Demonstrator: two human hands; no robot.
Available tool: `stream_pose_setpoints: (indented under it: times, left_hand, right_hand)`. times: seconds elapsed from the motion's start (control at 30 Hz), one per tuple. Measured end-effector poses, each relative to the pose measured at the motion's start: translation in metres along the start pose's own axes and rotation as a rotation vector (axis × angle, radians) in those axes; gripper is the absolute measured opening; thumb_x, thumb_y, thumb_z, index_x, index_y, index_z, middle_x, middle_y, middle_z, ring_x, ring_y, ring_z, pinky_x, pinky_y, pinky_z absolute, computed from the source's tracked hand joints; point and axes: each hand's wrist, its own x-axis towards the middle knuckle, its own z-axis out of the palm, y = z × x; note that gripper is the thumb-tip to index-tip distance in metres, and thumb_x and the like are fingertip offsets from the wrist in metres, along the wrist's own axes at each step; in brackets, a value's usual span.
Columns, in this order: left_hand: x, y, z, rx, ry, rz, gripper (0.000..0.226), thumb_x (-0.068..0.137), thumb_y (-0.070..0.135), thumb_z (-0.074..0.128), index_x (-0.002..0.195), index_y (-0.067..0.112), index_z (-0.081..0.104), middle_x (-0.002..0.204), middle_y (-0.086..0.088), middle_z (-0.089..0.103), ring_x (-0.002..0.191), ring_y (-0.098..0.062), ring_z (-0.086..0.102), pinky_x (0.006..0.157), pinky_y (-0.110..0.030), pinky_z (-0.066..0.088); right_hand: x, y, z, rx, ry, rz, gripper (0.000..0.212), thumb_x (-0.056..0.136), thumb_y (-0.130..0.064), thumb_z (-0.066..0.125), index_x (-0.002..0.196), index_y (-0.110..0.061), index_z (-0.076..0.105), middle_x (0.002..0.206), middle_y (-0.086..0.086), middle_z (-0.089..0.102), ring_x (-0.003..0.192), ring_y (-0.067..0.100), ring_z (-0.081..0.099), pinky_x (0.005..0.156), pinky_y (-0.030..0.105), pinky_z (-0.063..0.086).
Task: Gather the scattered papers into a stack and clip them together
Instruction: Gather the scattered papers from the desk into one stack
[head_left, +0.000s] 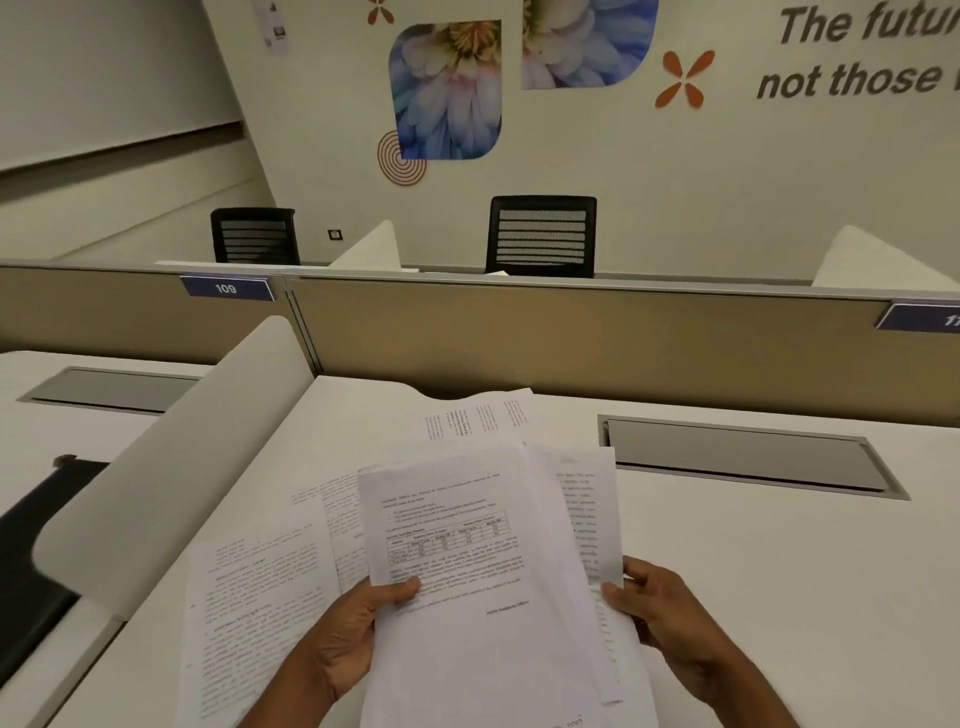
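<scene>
Both hands grip partial stack (467, 571): left hand (353, 634) at 7, right hand (670, 618) at 4. Gathering step; next, loose sheets (260, 597) at 9 on bench (779, 571). No clip seen.

The held sheets (483, 597) are thin, matt white paper, smooth with faint creases. Left of the grip, loose paper pages (249, 613) look equally matt. Beneath, the desk (753, 571) is smooth matt white laminate; beyond, a brushed grey metal flap (737, 452).

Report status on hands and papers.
Left hand and right hand both gripping white printed paper stack. Loose white sheets remain on desk. No clip visible.
</scene>
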Motion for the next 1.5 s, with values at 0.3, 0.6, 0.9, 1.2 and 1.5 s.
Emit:
stream_pose_setpoints:
  times: [0.3, 0.6, 0.9, 1.2, 1.5]
  left_hand:
    - [-0.044, -0.031, 0.009, 0.103, 0.112, 0.063, 0.044, 0.077, -0.004, 0.079, 0.119, 0.007, 0.075, 0.128, -0.020, 0.070, 0.119, -0.039, 0.067, 0.114, -0.055, 0.041]
    - [-0.048, -0.042, -0.015, 0.086, 0.188, 0.085, 0.056, 0.073, -0.001, 0.082, 0.127, 0.002, 0.068, 0.127, -0.022, 0.070, 0.123, -0.042, 0.064, 0.113, -0.059, 0.041]
    - [-0.045, 0.010, -0.099, 0.193, 0.212, 0.126, 0.048, 0.082, -0.005, 0.073, 0.129, 0.004, 0.067, 0.120, -0.015, 0.075, 0.115, -0.036, 0.069, 0.108, -0.055, 0.048]
    - [-0.062, 0.123, -0.227, 0.134, 0.229, 0.243, 0.041, 0.088, 0.000, 0.068, 0.127, 0.011, 0.066, 0.123, -0.015, 0.074, 0.117, -0.041, 0.067, 0.108, -0.060, 0.046]
    - [-0.067, 0.156, -0.255, 0.163, 0.250, 0.274, 0.046, 0.084, 0.008, 0.072, 0.129, 0.016, 0.065, 0.125, -0.013, 0.073, 0.116, -0.040, 0.067, 0.105, -0.063, 0.047]
  right_hand:
    - [-0.011, -0.003, 0.024, -0.131, -0.167, 0.005, 0.024, 0.098, -0.010, 0.061, 0.119, -0.015, 0.074, 0.105, 0.010, 0.081, 0.094, 0.025, 0.077, 0.073, 0.030, 0.061]
    - [0.003, 0.014, 0.084, -0.163, -0.079, 0.099, 0.055, 0.095, -0.066, 0.045, 0.129, -0.025, 0.058, 0.128, -0.004, 0.067, 0.116, 0.024, 0.067, 0.092, 0.039, 0.056]
    - [0.023, 0.023, 0.188, -0.069, -0.037, -0.026, 0.027, 0.103, -0.031, 0.056, 0.118, -0.014, 0.071, 0.108, 0.002, 0.080, 0.100, 0.025, 0.077, 0.094, 0.045, 0.060]
    - [0.078, 0.057, 0.317, -0.707, 0.180, 0.024, 0.033, 0.090, -0.036, 0.066, 0.116, -0.017, 0.057, 0.091, -0.003, 0.066, 0.083, 0.016, 0.064, 0.078, 0.035, 0.053]
    - [0.092, 0.062, 0.395, -1.208, 0.230, 0.101, 0.050, 0.090, -0.046, 0.051, 0.134, -0.026, 0.039, 0.134, 0.006, 0.046, 0.126, 0.024, 0.046, 0.102, 0.041, 0.042]
